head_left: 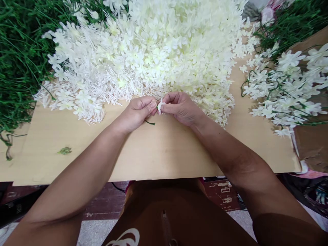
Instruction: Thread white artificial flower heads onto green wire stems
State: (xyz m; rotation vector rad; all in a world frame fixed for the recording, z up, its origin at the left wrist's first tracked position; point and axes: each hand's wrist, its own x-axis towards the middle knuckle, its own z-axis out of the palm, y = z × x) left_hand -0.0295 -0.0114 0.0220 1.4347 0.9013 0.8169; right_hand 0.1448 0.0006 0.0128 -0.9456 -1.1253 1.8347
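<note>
My left hand [143,111] is closed in a pinch on a green plastic stem [150,123], whose lower end sticks out below the fingers. My right hand [180,107] pinches a small white artificial flower [160,106] between thumb and forefinger. The two hands almost meet over the table, with the flower at the stem's tip between them. Whether the flower is seated on the stem is too small to tell. Right behind the hands lies a big heap of loose white flowers [164,51], many with thin white stalks [120,90].
Green stems [23,65] are piled at the left, more stems [304,24] at the far right. Stemmed white flowers [289,92] lie on the right beside brown cardboard [312,147]. A small green scrap [65,150] rests on the wooden tabletop [159,153].
</note>
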